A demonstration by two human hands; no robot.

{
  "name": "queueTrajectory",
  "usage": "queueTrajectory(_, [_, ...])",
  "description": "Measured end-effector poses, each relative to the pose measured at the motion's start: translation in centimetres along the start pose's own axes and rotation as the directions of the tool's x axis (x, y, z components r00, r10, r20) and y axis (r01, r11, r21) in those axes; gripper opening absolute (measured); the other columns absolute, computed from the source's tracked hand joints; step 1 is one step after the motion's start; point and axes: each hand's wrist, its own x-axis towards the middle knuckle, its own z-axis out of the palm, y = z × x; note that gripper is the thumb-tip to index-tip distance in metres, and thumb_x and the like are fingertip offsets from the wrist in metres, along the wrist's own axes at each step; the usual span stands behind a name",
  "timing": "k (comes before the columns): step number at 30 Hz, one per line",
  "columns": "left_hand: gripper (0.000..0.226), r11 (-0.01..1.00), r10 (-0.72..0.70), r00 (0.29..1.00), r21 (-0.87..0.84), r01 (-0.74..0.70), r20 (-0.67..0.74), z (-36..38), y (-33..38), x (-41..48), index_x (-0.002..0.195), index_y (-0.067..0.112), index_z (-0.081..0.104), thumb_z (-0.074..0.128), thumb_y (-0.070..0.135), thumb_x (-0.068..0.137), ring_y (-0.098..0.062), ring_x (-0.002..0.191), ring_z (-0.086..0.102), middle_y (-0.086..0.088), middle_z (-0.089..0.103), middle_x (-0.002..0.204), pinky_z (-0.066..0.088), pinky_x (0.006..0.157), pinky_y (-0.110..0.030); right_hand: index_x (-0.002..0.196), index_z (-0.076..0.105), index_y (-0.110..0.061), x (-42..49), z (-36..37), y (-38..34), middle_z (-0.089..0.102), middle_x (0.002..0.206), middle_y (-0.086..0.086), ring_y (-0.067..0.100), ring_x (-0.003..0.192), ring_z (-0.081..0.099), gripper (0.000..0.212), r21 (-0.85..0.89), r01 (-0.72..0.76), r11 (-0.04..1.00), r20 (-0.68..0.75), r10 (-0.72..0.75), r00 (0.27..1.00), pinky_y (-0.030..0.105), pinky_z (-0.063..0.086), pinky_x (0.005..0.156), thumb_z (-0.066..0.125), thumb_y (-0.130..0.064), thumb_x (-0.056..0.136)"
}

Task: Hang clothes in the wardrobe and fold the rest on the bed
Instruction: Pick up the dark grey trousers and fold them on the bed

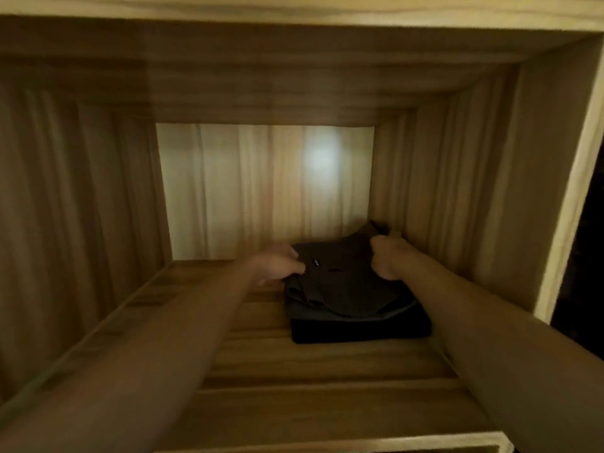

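Observation:
A dark folded garment (340, 282) lies on top of a small stack of folded dark clothes (359, 328) on the wooden wardrobe shelf (294, 387), near the right wall. Both my arms reach into the compartment. My left hand (277, 266) grips the top garment's left edge with curled fingers. My right hand (387, 256) pinches its right rear corner, which is lifted a little. The lower layers of the stack are mostly hidden under the top piece.
The compartment is a deep wooden box with a left wall (81, 207), a right wall (474, 191) and a lit back panel (261, 191). The shelf's front edge (327, 443) runs along the bottom. Bare shelf lies left of the stack.

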Motion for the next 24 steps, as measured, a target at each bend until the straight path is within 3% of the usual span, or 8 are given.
queueTrajectory(1, [0.003, 0.998, -0.008, 0.999, 0.067, 0.005, 0.038, 0.7, -0.7, 0.3, 0.095, 0.014, 0.064, 0.063, 0.016, 0.093, -0.016, 0.086, 0.059, -0.004, 0.061, 0.098, 0.050, 0.075, -0.022, 0.143, 0.046, -0.006, 0.1, 1.1, -0.1, 0.029, 0.154, 0.023, 0.038, 0.129, 0.046, 0.045, -0.082, -0.008, 0.997, 0.029, 0.011, 1.000, 0.042, 0.043, 0.109, 0.053, -0.018, 0.101])
queueTrajectory(3, [0.038, 0.986, -0.005, 0.998, 0.166, -0.006, 0.067, 1.6, -2.3, 1.2, 0.123, 0.008, 0.064, 0.065, 0.028, 0.091, -0.023, 0.109, 0.061, -0.008, 0.062, 0.124, 0.051, 0.092, -0.026, 0.140, 0.051, -0.007, 0.2, 3.3, -0.7, 0.031, 0.151, 0.020, 0.037, 0.129, 0.043, 0.044, -0.218, 0.004, 0.976, 0.047, 0.007, 0.999, 0.047, 0.045, 0.107, 0.058, -0.016, 0.098])
queueTrajectory(6, [0.053, 0.996, 0.052, 0.999, 0.078, -0.053, 0.012, 1.6, -2.5, 1.7, 0.137, 0.011, 0.057, 0.065, 0.032, 0.089, -0.023, 0.121, 0.055, -0.010, 0.055, 0.139, 0.044, 0.099, -0.025, 0.142, 0.050, -0.012, 0.5, 4.3, -2.0, 0.034, 0.150, 0.016, 0.036, 0.134, 0.038, 0.043, -0.215, 0.063, 0.975, -0.062, -0.078, 0.995, 0.049, 0.043, 0.107, 0.053, -0.020, 0.100])
queueTrajectory(8, [0.051, 0.995, 0.069, 0.998, 0.066, -0.069, 0.004, 1.9, -2.0, 2.4, 0.145, 0.017, 0.049, 0.057, 0.035, 0.098, -0.026, 0.133, 0.045, -0.012, 0.044, 0.149, 0.039, 0.107, -0.028, 0.151, 0.039, -0.020, 1.0, 4.5, -2.3, 0.029, 0.159, 0.013, 0.037, 0.145, 0.027, 0.050, -0.132, 0.099, 0.986, -0.046, -0.105, 0.993, 0.053, 0.032, 0.115, 0.037, -0.041, 0.106])
queueTrajectory(10, [0.062, 0.985, 0.056, 0.998, 0.160, -0.059, 0.027, 2.9, -1.5, 3.2, 0.155, 0.029, 0.034, 0.050, 0.050, 0.099, -0.032, 0.148, 0.025, -0.012, 0.020, 0.163, 0.025, 0.120, -0.037, 0.160, 0.020, -0.030, 1.6, 5.4, -2.2, 0.009, 0.168, 0.009, 0.037, 0.154, 0.003, 0.066, -0.101, 0.066, 0.993, 0.074, -0.059, 0.996, 0.057, 0.011, 0.123, 0.025, -0.063, 0.103])
queueTrajectory(12, [0.066, 0.963, 0.023, 0.998, 0.267, -0.038, 0.061, 4.7, -1.8, 4.3, 0.156, 0.035, 0.028, 0.044, 0.060, 0.098, -0.033, 0.153, 0.007, -0.011, 0.005, 0.167, 0.013, 0.124, -0.046, 0.161, 0.009, -0.036, 2.4, 6.9, -1.8, -0.002, 0.170, 0.006, 0.038, 0.154, -0.008, 0.073, -0.106, 0.016, 0.994, 0.166, 0.002, 0.986, 0.059, -0.001, 0.123, 0.016, -0.072, 0.098])
queueTrajectory(14, [0.064, 0.952, -0.030, 0.995, 0.306, -0.001, 0.097, 6.3, -2.4, 5.4, 0.156, 0.033, 0.028, 0.042, 0.059, 0.100, -0.033, 0.154, -0.002, -0.007, 0.000, 0.167, 0.008, 0.124, -0.050, 0.161, 0.005, -0.038, 3.3, 8.3, -1.6, -0.002, 0.170, 0.006, 0.039, 0.154, -0.005, 0.074, -0.070, -0.022, 0.997, 0.165, 0.033, 0.986, 0.056, -0.003, 0.123, 0.012, -0.074, 0.096])
queueTrajectory(24, [0.058, 0.917, -0.054, 0.994, 0.400, 0.010, 0.099, 6.6, -2.9, 8.9, 0.156, 0.031, 0.032, 0.040, 0.053, 0.102, -0.039, 0.153, 0.006, -0.009, 0.006, 0.167, 0.011, 0.123, -0.054, 0.161, 0.011, -0.035, 7.3, 9.7, -2.1, 0.008, 0.168, 0.013, 0.041, 0.151, 0.014, 0.073, 0.007, -0.058, 0.998, 0.095, 0.057, 0.994, 0.054, 0.012, 0.123, 0.017, -0.071, 0.097])
